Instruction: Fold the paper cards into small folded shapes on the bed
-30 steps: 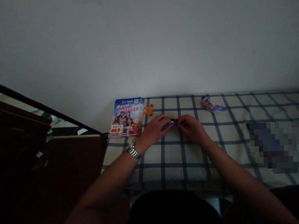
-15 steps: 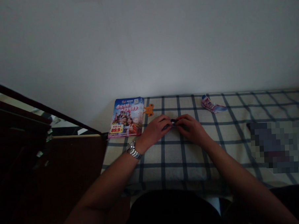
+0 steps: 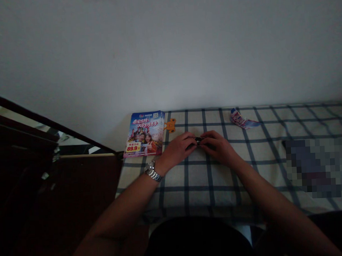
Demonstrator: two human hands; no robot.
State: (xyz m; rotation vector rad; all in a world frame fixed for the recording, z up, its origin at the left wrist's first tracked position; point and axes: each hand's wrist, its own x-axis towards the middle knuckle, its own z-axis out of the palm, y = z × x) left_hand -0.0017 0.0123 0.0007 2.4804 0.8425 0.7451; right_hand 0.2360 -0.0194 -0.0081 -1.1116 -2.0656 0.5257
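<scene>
Both bare hands meet above the cloth, left hand (image 3: 179, 150) and right hand (image 3: 218, 148) facing each other, thumbs and fingers of each pinching a small dark item (image 3: 198, 139) in the narrow gap between them. Behind everything rises a plain pale grey wall (image 3: 184, 52), dimly lit. Against its foot lies a checked cloth (image 3: 224, 182), off-white crossed by dark blue-grey lines, spread beneath the hands and across to the right edge. To the left of the cloth, lower down, is a dark reddish-brown surface (image 3: 88, 192), with a dark rail (image 3: 54, 123) slanting above it. At the right, a pixelated patch (image 3: 314, 169) masks something on the cloth; what it covers cannot be told. Near the cloth's far left corner sits a stack of leaflets (image 3: 144, 134), blue and pink on top, bearing a label with 89.9 in red. Beyond the right hand, near the wall, rests a crumpled piece of printed paper (image 3: 241, 119). Around the left wrist is a silver watch (image 3: 153, 171). Just beside the stack's right edge is an orange bear-shaped piece (image 3: 170, 125). Smallest of all, the pinched item is mostly hidden by fingers, its form unclear.
</scene>
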